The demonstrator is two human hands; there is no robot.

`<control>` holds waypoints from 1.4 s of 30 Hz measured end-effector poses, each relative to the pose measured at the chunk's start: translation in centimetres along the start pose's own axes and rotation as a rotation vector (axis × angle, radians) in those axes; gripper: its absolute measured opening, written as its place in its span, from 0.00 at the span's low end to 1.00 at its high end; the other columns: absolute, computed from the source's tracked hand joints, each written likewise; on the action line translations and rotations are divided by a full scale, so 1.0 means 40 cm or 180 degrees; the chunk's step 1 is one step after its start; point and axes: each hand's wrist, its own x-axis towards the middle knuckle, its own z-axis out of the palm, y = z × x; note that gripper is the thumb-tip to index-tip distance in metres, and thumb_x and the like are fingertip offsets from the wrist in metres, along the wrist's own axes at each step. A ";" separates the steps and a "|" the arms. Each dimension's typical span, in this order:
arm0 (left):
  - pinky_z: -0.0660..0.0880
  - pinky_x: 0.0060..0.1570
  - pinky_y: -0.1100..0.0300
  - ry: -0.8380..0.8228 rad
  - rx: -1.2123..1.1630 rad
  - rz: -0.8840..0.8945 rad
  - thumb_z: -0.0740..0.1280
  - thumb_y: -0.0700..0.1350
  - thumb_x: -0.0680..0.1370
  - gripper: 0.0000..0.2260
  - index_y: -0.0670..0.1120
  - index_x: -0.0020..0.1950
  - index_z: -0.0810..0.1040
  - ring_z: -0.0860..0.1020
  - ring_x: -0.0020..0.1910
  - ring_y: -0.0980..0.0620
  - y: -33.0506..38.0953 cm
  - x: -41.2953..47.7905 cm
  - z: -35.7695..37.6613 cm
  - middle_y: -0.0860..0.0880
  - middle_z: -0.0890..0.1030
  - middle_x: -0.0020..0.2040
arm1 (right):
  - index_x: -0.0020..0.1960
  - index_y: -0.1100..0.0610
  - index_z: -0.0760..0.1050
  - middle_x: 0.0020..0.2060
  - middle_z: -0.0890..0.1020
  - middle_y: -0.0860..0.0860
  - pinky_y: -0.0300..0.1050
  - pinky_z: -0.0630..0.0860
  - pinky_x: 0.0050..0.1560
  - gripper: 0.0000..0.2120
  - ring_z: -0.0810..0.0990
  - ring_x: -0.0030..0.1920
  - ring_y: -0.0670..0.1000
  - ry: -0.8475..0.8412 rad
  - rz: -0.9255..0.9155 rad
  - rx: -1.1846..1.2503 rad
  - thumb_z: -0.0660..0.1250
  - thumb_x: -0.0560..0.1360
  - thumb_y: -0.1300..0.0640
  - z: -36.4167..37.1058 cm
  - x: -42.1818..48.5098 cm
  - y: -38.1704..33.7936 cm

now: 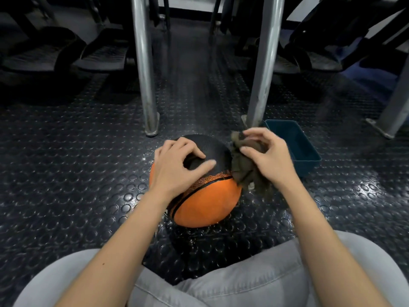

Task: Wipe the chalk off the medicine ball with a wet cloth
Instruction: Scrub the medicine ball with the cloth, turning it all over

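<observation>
- Nearest, the person's grey trouser legs [243,284] lie either side of the view, with both forearms reaching forward between them
- The medicine ball [210,200] sits on the studded rubber floor [77,173] directly beneath and between the two hands. Its orange half faces the person and its black half is turned up and away
- Being round, the ball has no long axis. Its dividing band runs obliquely from near-left to far-right and ends just beside the cloth
- The left hand [177,165] is on top of the ball, fingers spread and arched, with fingertips and thumb resting on the black surface. Judged to be steadying the ball
- The right hand [267,156] is off the ball's right shoulder, pinching a bunched brown cloth [243,169] between thumb and fingers. The cloth hangs against the right flank of the ball
- Deciding relation: the ball's surface lies to the left of and slightly below the cloth hand, so the wiping stroke is judged to run leftward over the top, toward the bracing hand
- No chalk can be made out on the faces in view, so progress cannot be graded
- Just beyond the right hand stands a blue tub [307,166], contents not discernible
- Further beyond both hands rise two metal posts [145,74]
</observation>
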 end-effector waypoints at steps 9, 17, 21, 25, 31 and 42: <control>0.64 0.56 0.55 0.0205 0.0492 -0.0302 0.57 0.61 0.74 0.22 0.50 0.58 0.79 0.67 0.55 0.50 0.026 -0.005 0.060 0.53 0.75 0.56 | 0.48 0.50 0.81 0.46 0.81 0.45 0.37 0.70 0.56 0.11 0.79 0.54 0.49 -0.0071 0.0857 -0.0592 0.71 0.71 0.64 0.025 -0.005 0.081; 0.57 0.55 0.76 0.0391 -0.0202 -0.0290 0.63 0.60 0.71 0.19 0.50 0.52 0.81 0.68 0.55 0.53 -0.059 0.000 -0.003 0.60 0.74 0.51 | 0.49 0.50 0.81 0.45 0.81 0.44 0.37 0.71 0.56 0.14 0.79 0.50 0.47 -0.0481 -0.0469 0.0064 0.72 0.69 0.66 0.065 -0.039 -0.046; 0.56 0.55 0.78 0.0192 -0.0299 -0.0250 0.63 0.60 0.71 0.18 0.51 0.52 0.82 0.68 0.56 0.53 -0.059 0.009 -0.004 0.61 0.75 0.52 | 0.51 0.53 0.81 0.46 0.81 0.47 0.35 0.69 0.56 0.11 0.78 0.53 0.51 -0.0083 0.0228 -0.0353 0.70 0.71 0.65 0.069 -0.027 0.032; 0.58 0.56 0.74 0.0142 -0.0218 -0.0143 0.62 0.61 0.72 0.17 0.52 0.52 0.81 0.67 0.56 0.57 -0.041 0.003 0.015 0.63 0.74 0.53 | 0.50 0.52 0.81 0.46 0.81 0.45 0.32 0.69 0.53 0.11 0.78 0.52 0.48 0.0238 0.0565 -0.0346 0.71 0.71 0.64 0.050 -0.033 0.025; 0.64 0.56 0.58 0.0260 -0.0162 -0.0100 0.63 0.60 0.72 0.16 0.53 0.51 0.82 0.66 0.54 0.59 -0.023 -0.001 0.030 0.63 0.74 0.52 | 0.51 0.54 0.81 0.47 0.81 0.48 0.37 0.71 0.56 0.11 0.78 0.52 0.48 0.0146 0.0194 -0.0354 0.70 0.71 0.65 0.068 -0.046 0.012; 0.58 0.57 0.76 0.0367 -0.0421 -0.0190 0.64 0.59 0.71 0.15 0.53 0.51 0.81 0.68 0.55 0.59 -0.071 0.000 -0.002 0.65 0.74 0.51 | 0.50 0.54 0.82 0.46 0.80 0.45 0.34 0.69 0.55 0.11 0.77 0.51 0.44 -0.0133 -0.0123 -0.0205 0.70 0.71 0.66 0.085 -0.057 -0.019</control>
